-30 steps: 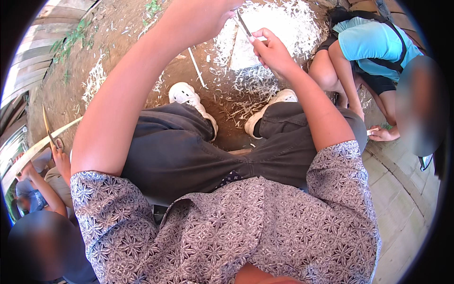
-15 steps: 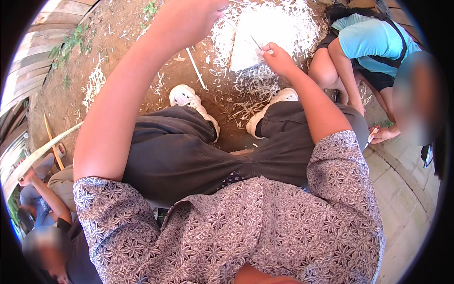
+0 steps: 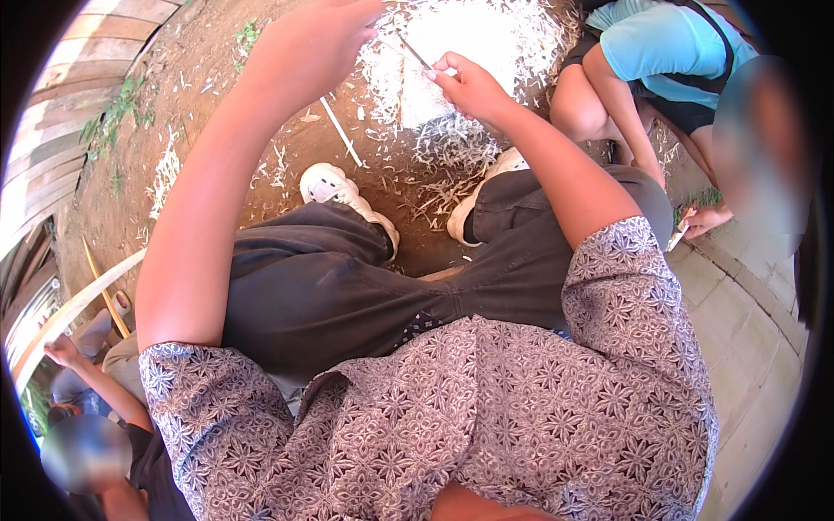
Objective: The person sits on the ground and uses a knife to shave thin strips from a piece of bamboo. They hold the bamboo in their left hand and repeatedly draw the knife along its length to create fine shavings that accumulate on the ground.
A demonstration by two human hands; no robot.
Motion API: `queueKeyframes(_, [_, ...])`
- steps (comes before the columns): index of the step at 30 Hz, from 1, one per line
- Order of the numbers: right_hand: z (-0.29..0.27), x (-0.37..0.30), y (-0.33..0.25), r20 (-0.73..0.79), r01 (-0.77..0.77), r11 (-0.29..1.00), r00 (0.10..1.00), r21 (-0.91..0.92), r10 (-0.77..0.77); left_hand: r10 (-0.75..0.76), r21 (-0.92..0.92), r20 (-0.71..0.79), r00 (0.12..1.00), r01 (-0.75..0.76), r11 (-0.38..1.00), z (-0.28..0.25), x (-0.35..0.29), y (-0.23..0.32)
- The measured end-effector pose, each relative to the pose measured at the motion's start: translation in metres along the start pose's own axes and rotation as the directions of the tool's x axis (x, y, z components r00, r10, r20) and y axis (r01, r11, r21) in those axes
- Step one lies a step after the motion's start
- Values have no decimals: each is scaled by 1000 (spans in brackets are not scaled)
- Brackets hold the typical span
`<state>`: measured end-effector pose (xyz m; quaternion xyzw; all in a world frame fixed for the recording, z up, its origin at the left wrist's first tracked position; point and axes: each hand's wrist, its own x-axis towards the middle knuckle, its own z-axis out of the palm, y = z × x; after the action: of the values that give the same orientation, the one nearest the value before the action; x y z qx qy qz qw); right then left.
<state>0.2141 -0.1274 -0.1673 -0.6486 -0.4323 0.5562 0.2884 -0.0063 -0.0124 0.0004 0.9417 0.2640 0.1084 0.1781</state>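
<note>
My right hand (image 3: 469, 89) is closed, thumb and forefinger pinching the near end of a thin, narrow stick (image 3: 415, 54). The stick looks dark near these fingers and slants up and left toward my left hand (image 3: 326, 43). That hand is closed at the upper edge, its fingertips partly cut off and washed out by glare, so what they grip is unclear. Beneath both hands lies a heap of pale curly shavings (image 3: 456, 143), with a bright, overexposed patch (image 3: 469, 43) in its middle.
My white shoes (image 3: 343, 193) stand on brown soil before the heap. A pale stick (image 3: 340, 130) lies left of it. At right crouches a person in a light blue shirt (image 3: 665, 48), holding a small pale piece. Another person's hand (image 3: 62, 351) at left holds a long pale strip (image 3: 78, 304).
Both my hands have shifted slightly left and up in the picture, still close together with the stick between them. The whole view has shifted a little too.
</note>
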Motion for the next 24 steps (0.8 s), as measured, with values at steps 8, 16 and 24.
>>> queueKeyframes(8, [-16,-6,8,-116,-88,992,990,-91,77,-44,104,25,999,41,994,8,-6,-15])
queueKeyframes(16, [-5,-4,-10,-20,-26,998,999,-49,25,6,100,10,1000,-7,995,9,-1,-14])
queueKeyframes(24, [2,-3,-26,-68,101,995,992,-17,-102,-22,108,27,999,19,994,2,-6,-8])
